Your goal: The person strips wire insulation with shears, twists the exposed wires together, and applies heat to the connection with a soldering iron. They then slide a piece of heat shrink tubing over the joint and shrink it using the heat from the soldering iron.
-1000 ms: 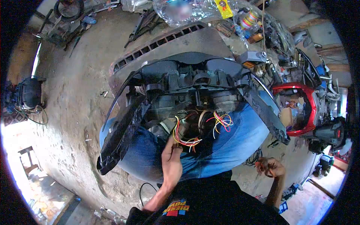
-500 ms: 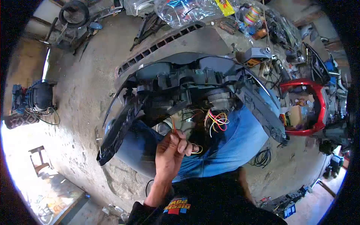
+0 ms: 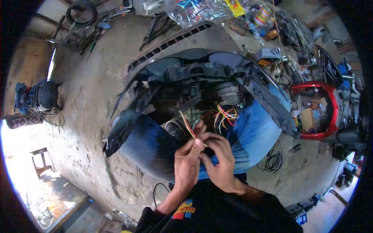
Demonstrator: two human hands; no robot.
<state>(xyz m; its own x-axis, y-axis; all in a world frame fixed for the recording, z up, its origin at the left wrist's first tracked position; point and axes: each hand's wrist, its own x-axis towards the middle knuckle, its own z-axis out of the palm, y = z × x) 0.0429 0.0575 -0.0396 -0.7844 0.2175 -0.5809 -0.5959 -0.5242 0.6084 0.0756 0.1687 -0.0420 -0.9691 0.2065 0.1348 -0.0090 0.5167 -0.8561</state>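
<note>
My left hand [image 3: 187, 165] pinches a bundle of thin wires [image 3: 187, 125] between thumb and fingers, the white, red and yellow ends pointing up and away from me. Close against it, my right hand [image 3: 222, 158] has its bent fingertips on the lower part of the same wires; the exact contact is partly hidden by the fingers. Over my lap rests a black plastic vehicle panel with round housings [image 3: 232, 94], its two long arms reaching down on either side. A second cluster of wires [image 3: 227, 116], red, yellow, white and pink, hangs loose from it.
A red plastic frame [image 3: 333, 110] lies on the floor at right. Below it are a coil of black cable [image 3: 273, 163] and a small dark tool [image 3: 295, 148]. A grey bottle [image 3: 272, 53], a slotted panel [image 3: 171, 43] and clear plastic bags [image 3: 194, 13] lie beyond the panel.
My right hand has come in from the right to meet the left at the wires. My left hand has shifted right, and the wire ends stick out farther from its grip.
</note>
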